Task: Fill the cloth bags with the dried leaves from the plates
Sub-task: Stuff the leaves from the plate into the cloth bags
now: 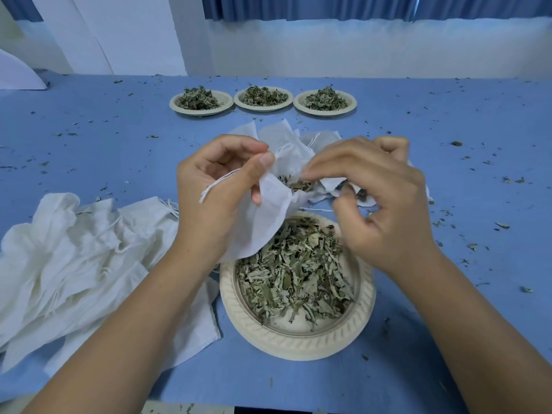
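My left hand (221,186) pinches the rim of a white cloth bag (270,213) and holds it open above a beige plate (298,342) heaped with dried leaves (292,270). Some leaves show inside the bag's mouth. My right hand (376,198) hovers at the bag's mouth with its fingers curled; its fingertips are blurred, and I cannot tell whether they pinch leaves.
Three more plates of leaves (201,100) (263,98) (325,101) line the far side of the blue table (89,144). A pile of cloth bags (74,264) lies at the left, more bags (286,135) beyond my hands. Leaf crumbs are scattered all over.
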`<action>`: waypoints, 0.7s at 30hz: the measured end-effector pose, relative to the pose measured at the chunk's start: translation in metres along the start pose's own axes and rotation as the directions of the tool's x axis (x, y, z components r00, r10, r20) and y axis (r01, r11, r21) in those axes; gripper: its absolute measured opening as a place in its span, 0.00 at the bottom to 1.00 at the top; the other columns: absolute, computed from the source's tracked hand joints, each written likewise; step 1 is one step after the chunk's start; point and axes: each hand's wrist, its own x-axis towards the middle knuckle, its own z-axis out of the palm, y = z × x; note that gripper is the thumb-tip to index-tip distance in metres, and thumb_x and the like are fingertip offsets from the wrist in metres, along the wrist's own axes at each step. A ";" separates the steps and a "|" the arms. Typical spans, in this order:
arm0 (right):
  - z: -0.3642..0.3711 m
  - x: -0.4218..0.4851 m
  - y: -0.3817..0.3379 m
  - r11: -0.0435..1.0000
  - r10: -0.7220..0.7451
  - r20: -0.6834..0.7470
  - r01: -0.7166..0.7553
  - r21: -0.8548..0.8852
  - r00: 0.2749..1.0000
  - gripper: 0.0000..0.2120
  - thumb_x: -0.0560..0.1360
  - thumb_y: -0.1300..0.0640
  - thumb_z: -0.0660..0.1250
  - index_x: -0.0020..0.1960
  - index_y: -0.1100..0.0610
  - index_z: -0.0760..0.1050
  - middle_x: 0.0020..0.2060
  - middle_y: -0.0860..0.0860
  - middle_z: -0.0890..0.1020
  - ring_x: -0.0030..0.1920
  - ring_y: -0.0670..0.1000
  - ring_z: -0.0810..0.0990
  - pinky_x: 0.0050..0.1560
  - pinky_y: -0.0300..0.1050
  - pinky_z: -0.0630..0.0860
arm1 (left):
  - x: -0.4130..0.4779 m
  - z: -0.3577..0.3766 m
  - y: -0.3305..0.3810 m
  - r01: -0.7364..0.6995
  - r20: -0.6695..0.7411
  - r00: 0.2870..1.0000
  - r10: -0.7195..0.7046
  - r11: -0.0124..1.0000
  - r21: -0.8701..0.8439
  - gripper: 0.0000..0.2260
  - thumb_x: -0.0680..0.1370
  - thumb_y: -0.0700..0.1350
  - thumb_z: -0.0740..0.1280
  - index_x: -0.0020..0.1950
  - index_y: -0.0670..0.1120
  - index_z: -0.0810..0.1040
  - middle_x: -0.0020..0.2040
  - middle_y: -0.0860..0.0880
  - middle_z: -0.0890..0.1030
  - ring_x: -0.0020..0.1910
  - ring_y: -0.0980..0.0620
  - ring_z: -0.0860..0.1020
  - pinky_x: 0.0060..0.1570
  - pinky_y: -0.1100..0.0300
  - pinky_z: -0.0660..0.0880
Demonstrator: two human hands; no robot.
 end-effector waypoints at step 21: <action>0.017 -0.004 -0.016 0.990 0.039 0.238 -0.005 -0.142 0.970 0.06 0.73 0.58 0.62 0.44 0.58 0.77 0.54 0.55 0.82 0.67 0.50 0.66 0.67 0.50 0.51 | -0.004 0.001 0.000 -0.105 0.165 0.984 0.074 0.977 0.188 0.11 0.73 0.35 0.72 0.41 0.53 0.82 0.35 0.54 0.81 0.27 0.58 0.75 0.31 0.67 0.72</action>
